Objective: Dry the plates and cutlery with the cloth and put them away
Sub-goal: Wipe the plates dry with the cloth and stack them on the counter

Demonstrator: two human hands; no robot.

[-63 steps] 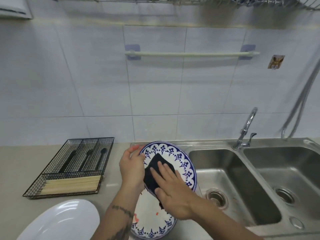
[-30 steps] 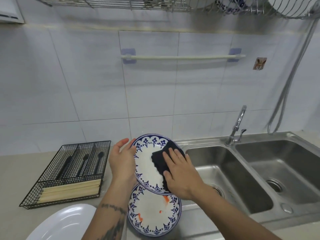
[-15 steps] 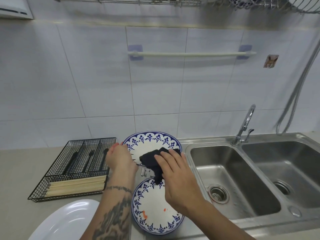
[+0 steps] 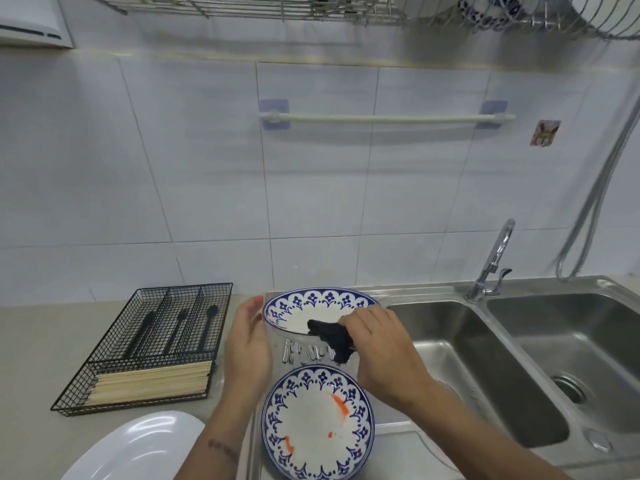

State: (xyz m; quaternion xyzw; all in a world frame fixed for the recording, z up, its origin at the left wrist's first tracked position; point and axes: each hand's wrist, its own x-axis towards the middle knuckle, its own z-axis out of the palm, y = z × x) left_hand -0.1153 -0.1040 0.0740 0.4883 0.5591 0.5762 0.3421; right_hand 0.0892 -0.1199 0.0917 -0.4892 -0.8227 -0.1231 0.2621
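Note:
My left hand (image 4: 247,344) grips the left rim of a blue-and-white patterned plate (image 4: 304,308), held nearly level above the sink's drainboard. My right hand (image 4: 382,351) is closed on a dark cloth (image 4: 332,336) that lies on the plate's near edge and hangs over it. Under the raised plate, several metal cutlery pieces (image 4: 304,353) lie on the drainboard, partly hidden. A second patterned plate (image 4: 317,422) with orange marks rests flat nearer to me. A plain white plate (image 4: 135,448) sits at the bottom left.
A black wire cutlery tray (image 4: 152,344) with dark utensils and wooden chopsticks stands on the counter to the left. A double steel sink (image 4: 485,368) with a tap (image 4: 493,261) fills the right side. A wire dish rack (image 4: 346,8) holding plates hangs overhead.
The held plate has tipped from upright, facing me, to nearly level. The cloth has slid from the plate's face to its near edge.

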